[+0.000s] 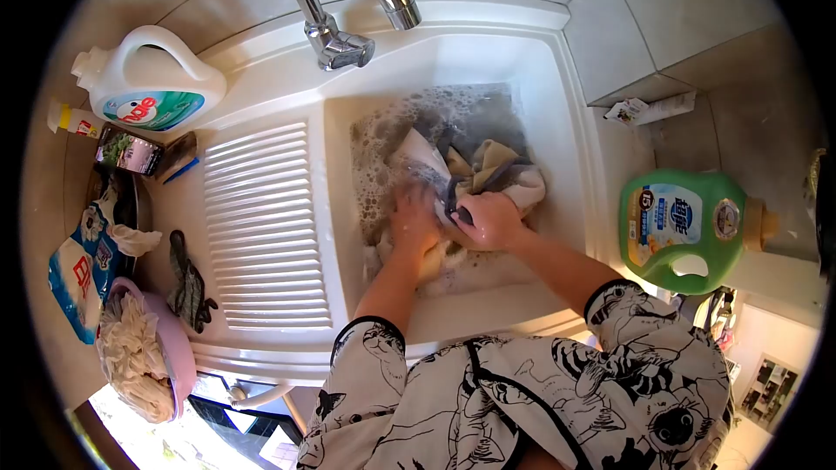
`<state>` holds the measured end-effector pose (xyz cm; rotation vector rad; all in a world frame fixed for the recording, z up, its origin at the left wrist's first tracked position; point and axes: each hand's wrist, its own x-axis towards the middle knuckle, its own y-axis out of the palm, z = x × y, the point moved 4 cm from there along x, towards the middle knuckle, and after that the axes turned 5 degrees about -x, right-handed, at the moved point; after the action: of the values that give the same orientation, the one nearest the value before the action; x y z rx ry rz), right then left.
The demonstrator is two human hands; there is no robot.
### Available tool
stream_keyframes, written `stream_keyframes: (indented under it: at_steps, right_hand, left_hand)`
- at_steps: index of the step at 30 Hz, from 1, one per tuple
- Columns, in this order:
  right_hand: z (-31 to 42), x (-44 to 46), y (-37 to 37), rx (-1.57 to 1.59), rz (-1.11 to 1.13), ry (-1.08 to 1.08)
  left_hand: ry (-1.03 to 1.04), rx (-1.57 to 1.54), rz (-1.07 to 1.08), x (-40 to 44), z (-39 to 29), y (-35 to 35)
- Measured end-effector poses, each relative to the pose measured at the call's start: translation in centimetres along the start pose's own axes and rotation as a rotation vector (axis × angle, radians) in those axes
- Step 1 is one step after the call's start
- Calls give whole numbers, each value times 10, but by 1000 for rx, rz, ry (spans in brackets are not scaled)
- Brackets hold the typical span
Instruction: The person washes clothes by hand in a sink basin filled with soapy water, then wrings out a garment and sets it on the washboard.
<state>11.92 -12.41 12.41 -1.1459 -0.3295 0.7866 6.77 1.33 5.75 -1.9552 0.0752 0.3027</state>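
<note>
A wet garment (496,165) in white, tan and dark grey lies bunched in the soapy water of the white sink basin (557,96). My right hand (490,220) is closed around a dark-edged fold of it, with the thumb pressed on the cloth. Close by on the left, my left hand (414,219) is down in the suds against the fabric. Motion and foam blur its fingers, so their grip does not show. Part of the cloth is under water.
Left of the basin is a ribbed washboard (266,226). A chrome faucet (348,9) arches above the sink. Around it stand a white detergent bottle (157,78), a green detergent bottle (684,226), a pink tub (178,348) of cloth and a dark patterned cloth (187,287).
</note>
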Motion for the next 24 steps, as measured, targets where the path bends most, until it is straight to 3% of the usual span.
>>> stream_keyframes:
  at_steps: [1,3,5,7,11,13,15,17,18,20,21,22,24]
  right_hand:
    - [0,-1,4,14,-98,-33]
    - [-9,10,14,-19,-62,-31]
    - [-29,41,18,-49,126,175]
    - [-48,68,14,39,50,283]
    - [-62,110,8,-30,4,219]
    - [-51,122,-8,-262,-114,-2]
    - [-54,151,-6,-136,-31,36]
    - [-57,169,-4,276,-155,210]
    - [-46,167,-1,281,-156,209]
    - [-19,152,12,-78,-28,213]
    - [-14,150,13,-68,-34,206]
    - [-13,150,16,-81,83,234]
    - [-21,152,32,-84,207,253]
  left_hand:
    - [-2,6,1,3,2,2]
    - [-66,-22,211,7,4,11]
    - [-79,21,245,8,-4,-3]
    - [-111,55,266,9,-5,-13]
    - [-77,-158,168,11,8,-23]
    - [-80,-234,150,11,15,-23]
    - [-144,-280,-62,4,20,-30]
    - [-133,-314,-4,4,20,-30]
    - [-117,-346,42,7,21,-30]
    - [-32,-279,112,13,25,-18]
    - [52,-220,181,15,19,-25]
    - [10,-153,272,9,15,-28]
    - [-24,-179,255,-2,9,-45]
